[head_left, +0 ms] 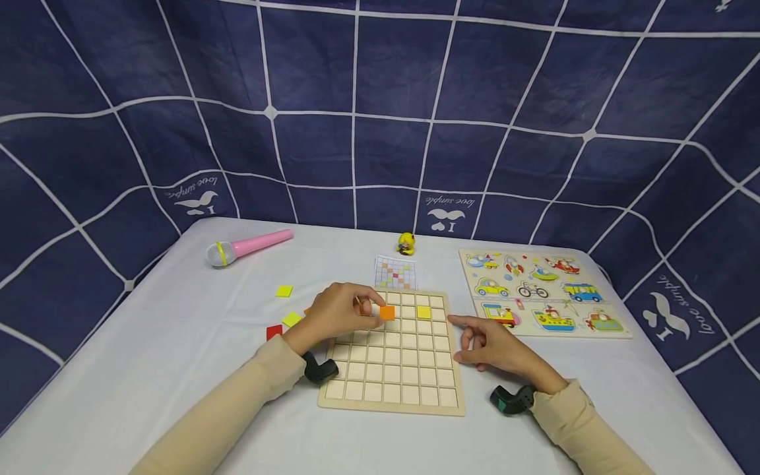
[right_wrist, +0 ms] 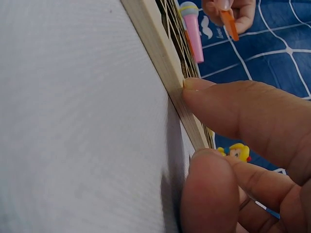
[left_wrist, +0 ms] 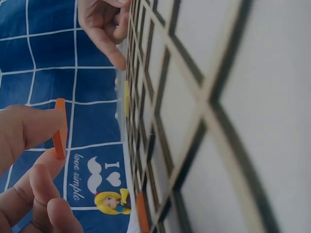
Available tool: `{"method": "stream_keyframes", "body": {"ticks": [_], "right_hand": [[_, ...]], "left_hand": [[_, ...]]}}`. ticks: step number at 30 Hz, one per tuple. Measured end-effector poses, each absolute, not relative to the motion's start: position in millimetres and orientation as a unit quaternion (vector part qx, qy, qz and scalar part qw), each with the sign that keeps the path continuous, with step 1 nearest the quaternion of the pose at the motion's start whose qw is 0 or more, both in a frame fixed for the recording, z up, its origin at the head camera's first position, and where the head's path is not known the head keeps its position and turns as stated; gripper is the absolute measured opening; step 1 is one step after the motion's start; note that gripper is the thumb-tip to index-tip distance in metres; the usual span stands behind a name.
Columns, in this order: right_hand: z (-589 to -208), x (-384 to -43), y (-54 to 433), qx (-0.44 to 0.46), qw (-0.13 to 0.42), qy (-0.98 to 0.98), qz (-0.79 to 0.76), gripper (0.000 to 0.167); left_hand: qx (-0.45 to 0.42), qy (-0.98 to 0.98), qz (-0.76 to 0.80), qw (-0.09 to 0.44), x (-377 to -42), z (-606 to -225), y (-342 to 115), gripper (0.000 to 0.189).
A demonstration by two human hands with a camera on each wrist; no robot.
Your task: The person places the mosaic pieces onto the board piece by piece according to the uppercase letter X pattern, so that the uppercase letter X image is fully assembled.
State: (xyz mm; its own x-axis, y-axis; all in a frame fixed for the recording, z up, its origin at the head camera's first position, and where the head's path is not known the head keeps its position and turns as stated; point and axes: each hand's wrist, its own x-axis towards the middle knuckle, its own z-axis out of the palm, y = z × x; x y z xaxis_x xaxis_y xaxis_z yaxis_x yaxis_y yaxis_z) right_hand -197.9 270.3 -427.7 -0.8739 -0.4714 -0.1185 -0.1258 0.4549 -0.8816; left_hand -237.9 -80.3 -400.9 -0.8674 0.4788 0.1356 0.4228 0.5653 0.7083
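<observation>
My left hand pinches an orange square tile between thumb and index finger, held over the upper part of a wooden grid board. The left wrist view shows this orange tile edge-on, clear of the board. A yellow tile lies in a cell near the board's top right, and another orange tile sits in the grid. My right hand touches the board's right edge with thumb and index fingertips spread apart, its other fingers bent. In the right wrist view the thumb and finger rest at the wooden rim.
Loose yellow tiles and a red tile lie left of the board, partly behind my left hand. A printed pattern card and small yellow-haired figure stand beyond it. A pink microphone lies back left, a vehicle puzzle right.
</observation>
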Motion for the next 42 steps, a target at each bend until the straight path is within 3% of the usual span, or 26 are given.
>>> {"method": "stream_keyframes", "body": {"ticks": [14, 42], "right_hand": [[-427.2, -199.0, 269.7, -0.181, 0.176, 0.838, -0.484, 0.077], [-427.5, -198.0, 270.7, -0.184, 0.178, 0.832, -0.493, 0.078]], "left_hand": [[0.233, 0.906, 0.350, 0.053, -242.6, -409.6, -82.4, 0.018], [0.198, 0.922, 0.320, 0.087, -243.7, -410.2, -82.9, 0.023]]}}
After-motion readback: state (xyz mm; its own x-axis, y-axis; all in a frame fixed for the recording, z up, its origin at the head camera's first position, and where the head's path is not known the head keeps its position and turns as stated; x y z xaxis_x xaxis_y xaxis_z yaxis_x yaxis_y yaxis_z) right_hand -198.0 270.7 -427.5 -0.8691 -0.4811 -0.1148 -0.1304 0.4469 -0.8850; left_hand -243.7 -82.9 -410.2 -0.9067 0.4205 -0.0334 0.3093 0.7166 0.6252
